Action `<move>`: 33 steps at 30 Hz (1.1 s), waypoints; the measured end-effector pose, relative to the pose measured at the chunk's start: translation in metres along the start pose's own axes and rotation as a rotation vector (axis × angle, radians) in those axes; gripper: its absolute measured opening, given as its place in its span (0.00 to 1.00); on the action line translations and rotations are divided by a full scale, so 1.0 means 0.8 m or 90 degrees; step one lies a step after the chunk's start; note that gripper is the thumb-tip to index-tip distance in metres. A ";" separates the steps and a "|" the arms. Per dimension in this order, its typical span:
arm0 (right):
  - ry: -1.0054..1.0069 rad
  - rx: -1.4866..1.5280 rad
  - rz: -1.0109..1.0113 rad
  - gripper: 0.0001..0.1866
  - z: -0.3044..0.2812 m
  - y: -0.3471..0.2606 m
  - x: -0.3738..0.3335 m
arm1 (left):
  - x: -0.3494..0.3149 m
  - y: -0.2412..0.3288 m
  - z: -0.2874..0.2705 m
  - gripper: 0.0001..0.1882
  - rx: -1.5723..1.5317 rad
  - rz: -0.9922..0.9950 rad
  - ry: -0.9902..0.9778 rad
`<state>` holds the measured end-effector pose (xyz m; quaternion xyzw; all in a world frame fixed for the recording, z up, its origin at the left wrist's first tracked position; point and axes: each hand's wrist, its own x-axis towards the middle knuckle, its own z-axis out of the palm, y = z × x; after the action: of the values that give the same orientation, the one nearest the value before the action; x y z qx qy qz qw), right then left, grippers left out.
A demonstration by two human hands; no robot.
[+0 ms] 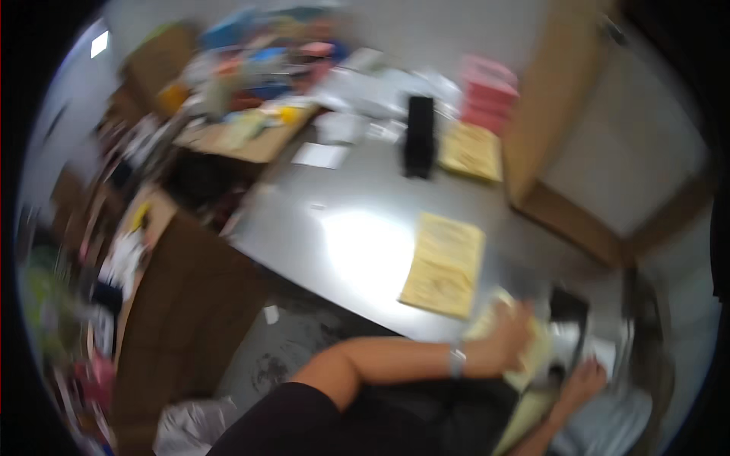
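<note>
At the lower right of the metal table, my left hand [508,342], with a pale band on its wrist, is over a yellow packet [538,351]. Its fingers are smeared by motion, so I cannot tell whether they grip the packet. My right hand [584,386] is farther right, at the lower edge of a white piece [601,354] that looks like paper. Blur hides whether its fingers hold that piece. A dark and white object [566,327] stands just beyond both hands. Another yellow packet [445,264] lies flat on the table, to the left of and beyond my left hand.
Farther back are a yellow stack [470,152], a black upright object [419,137] and a pink stack [489,93]. A large open cardboard box [559,99] borders the right side. Brown cardboard [182,327] stands at the left. Colourful heaped goods [266,68] fill the back left.
</note>
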<state>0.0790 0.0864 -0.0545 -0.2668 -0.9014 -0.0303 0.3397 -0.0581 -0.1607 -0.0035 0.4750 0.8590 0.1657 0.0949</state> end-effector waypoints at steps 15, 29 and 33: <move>0.015 0.179 -0.026 0.20 -0.090 -0.091 0.001 | -0.047 -0.025 0.022 0.23 -0.012 0.178 0.151; -0.296 0.083 -0.062 0.06 0.000 -0.117 0.034 | -0.048 0.004 -0.042 0.12 -0.517 0.067 -0.116; 0.027 0.201 0.054 0.05 -0.049 -0.097 0.017 | -0.083 -0.102 -0.025 0.38 0.165 -0.070 0.137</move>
<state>0.0547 0.0172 -0.0061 -0.2475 -0.8755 0.1208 0.3971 -0.0933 -0.2609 -0.0148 0.4149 0.9032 0.0976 -0.0505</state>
